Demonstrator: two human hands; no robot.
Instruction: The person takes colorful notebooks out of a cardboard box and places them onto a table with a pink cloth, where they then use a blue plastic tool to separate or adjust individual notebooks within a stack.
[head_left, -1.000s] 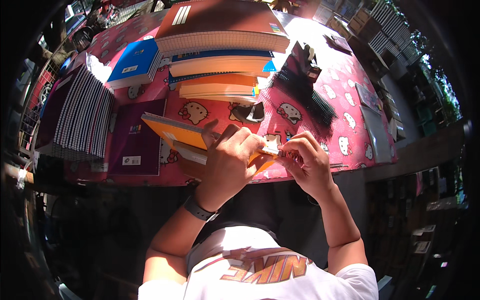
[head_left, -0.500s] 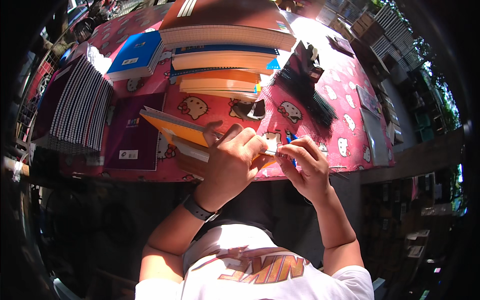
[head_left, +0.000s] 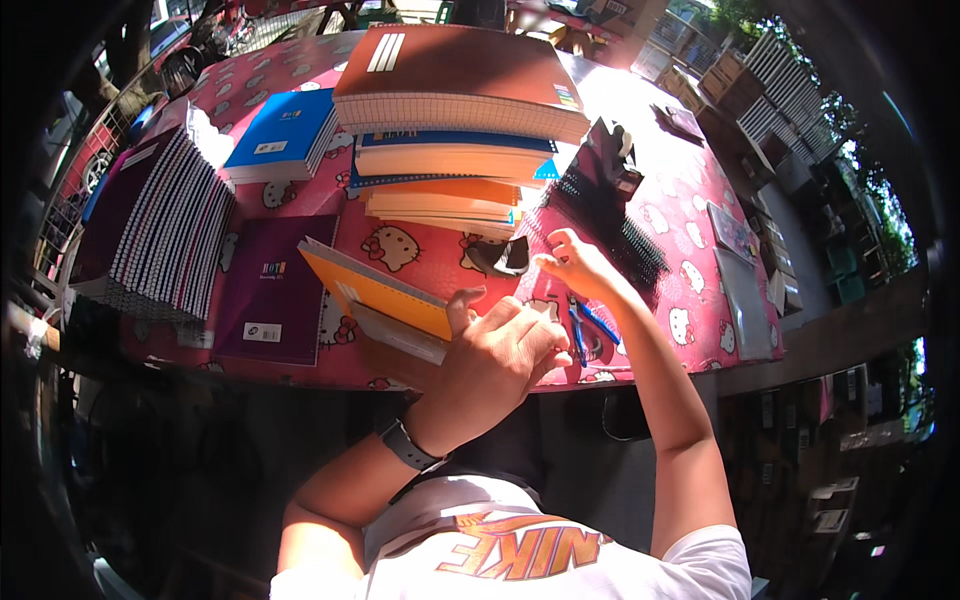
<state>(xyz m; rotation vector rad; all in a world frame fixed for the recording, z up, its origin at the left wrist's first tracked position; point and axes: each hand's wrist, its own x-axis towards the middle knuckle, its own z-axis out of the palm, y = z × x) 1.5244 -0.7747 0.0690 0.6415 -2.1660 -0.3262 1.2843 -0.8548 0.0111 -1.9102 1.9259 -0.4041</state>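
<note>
My left hand (head_left: pixel 497 365), a dark watch on its wrist, grips an orange-covered notebook (head_left: pixel 400 302) tilted up at the table's front edge; its fingers hide the notebook's right end. To the right and farther in, my right hand (head_left: pixel 582 268) is raised over the table, fingers curled but apart, with nothing visible in them. It is close to a black curved object (head_left: pixel 498 257) and a bundle of black spiral binding coils (head_left: pixel 615 212). Blue-handled pliers (head_left: pixel 577 330) lie between my two hands.
Brown notebooks (head_left: pixel 460 80) top a tall stack at the back, above blue and orange ones. Spiral-bound notebooks (head_left: pixel 170 225) stand piled at left, near a purple notebook (head_left: pixel 270 290) and blue notebooks (head_left: pixel 283 135). Clear plastic sheets (head_left: pixel 738 290) lie at the right edge.
My right hand has left the notebook's edge beside my left hand and moved away, farther over the table. The pliers show more fully. My left hand still grips the orange notebook.
</note>
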